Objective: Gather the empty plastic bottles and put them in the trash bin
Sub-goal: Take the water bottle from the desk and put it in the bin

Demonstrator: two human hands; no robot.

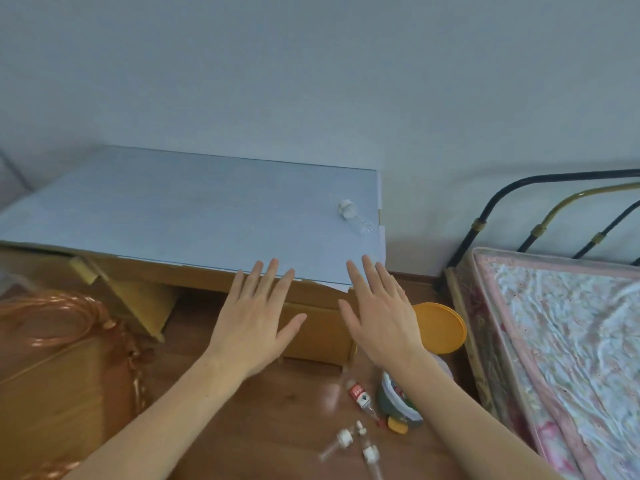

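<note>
While both hands hover spread and empty over the near edge of the desk, the task stands at its opening step: nothing has been gathered, and no trash bin can be identified with certainty in the head view.

At the lower left of the frame sits a brown chair back [52,368] with a coil of clear orange tubing [52,317] draped on it; neither bears on the task. Right of that, the left hand [256,317] is held flat, palm down, fingers [270,275] splayed wide and gripping nothing. The pale blue surface [173,209] fills the middle left of the frame and is bare except for one small clear bottle [355,216] with a white cap, lying on its side near the right-hand edge, well apart from both hands.

The right hand [377,313] matches the left: open, fingers extended, holding nothing. Below it, at the lower centre of the frame, several small clear bottles [349,441] with white caps lie loose on the wooden floor [277,410], beside a red-labelled tube [360,396] and a dark squat container [398,403]. An orange round lid [440,327] stands just behind the right wrist; whether it covers a bin cannot be told. A bed [561,341] occupies the right of the frame.

Judgement: the next move calls for a reach forward and right to the bottle on the surface, then a stoop for those on the floor. Being light, round and lying flat, they may roll at a touch.
</note>
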